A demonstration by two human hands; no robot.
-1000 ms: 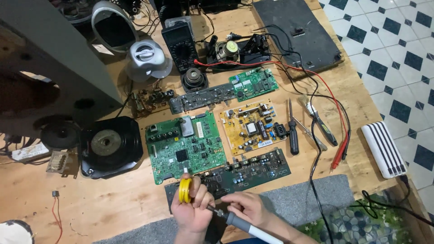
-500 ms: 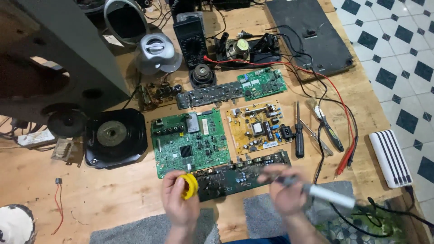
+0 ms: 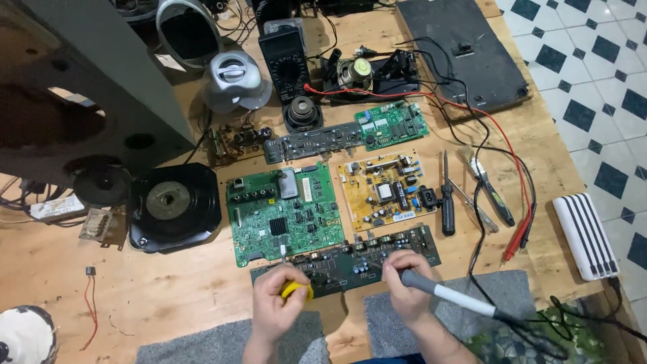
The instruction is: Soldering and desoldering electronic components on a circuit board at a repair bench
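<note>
My left hand (image 3: 278,303) holds a yellow spool of solder (image 3: 295,290) at the near-left end of a long dark circuit board (image 3: 344,261). My right hand (image 3: 404,286) grips a soldering iron (image 3: 453,296) with a grey and white handle, its tip hidden behind my fingers over the same board. Behind that board lie a large green circuit board (image 3: 283,212) and a yellow circuit board (image 3: 384,189).
A black screwdriver (image 3: 447,199), pliers (image 3: 490,192) and red and black probe leads (image 3: 519,239) lie to the right. A white power bank (image 3: 585,234) sits near the table edge. A black round speaker (image 3: 174,205), a multimeter (image 3: 286,57) and a grey casing (image 3: 74,81) stand left and behind.
My hands have moved apart and forward onto the long dark board. The right hand has swung the soldering iron to the right; the view has shifted closer.
</note>
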